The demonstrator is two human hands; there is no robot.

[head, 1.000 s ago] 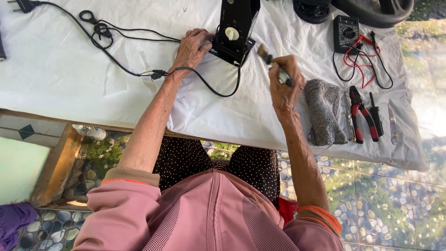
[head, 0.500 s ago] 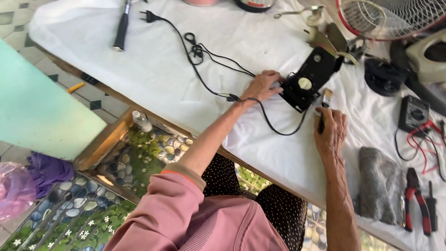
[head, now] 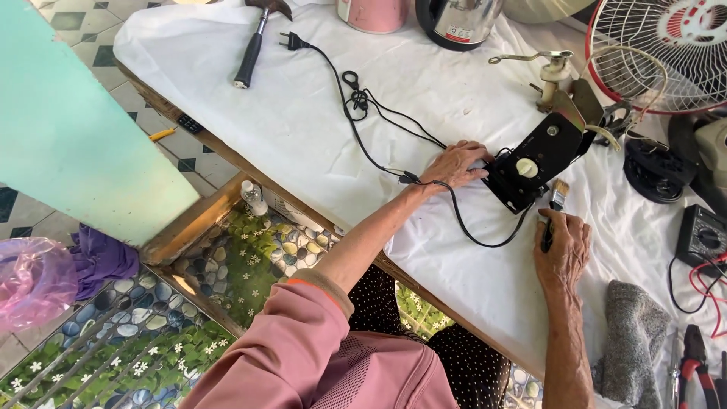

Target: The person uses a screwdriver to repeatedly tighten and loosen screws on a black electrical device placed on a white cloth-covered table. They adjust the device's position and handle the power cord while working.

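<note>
At the far left we see a turquoise panel (head: 68,129) standing off the table, and the table's white cloth (head: 303,129) runs diagonally from upper left to lower right, its near edge dropping to a tiled floor. A hammer (head: 254,49) lies near the upper left corner, and a black power cord (head: 363,113) trails across the widest bare stretch of cloth at centre. Our left hand (head: 454,163) rests flat, fingers spread, pressing the left end of the black control housing (head: 534,167). That housing sits just right of centre, tilted, a matt black box with a cream round knob on its face. Below it, our right hand (head: 562,250) is clenched around a small paintbrush (head: 554,204), bristles touching the housing's lower edge. Further right, things crowd in: a fan guard (head: 659,53), a multimeter (head: 704,238), a grey cloth (head: 632,341) and red-handled pliers (head: 693,367).
</note>
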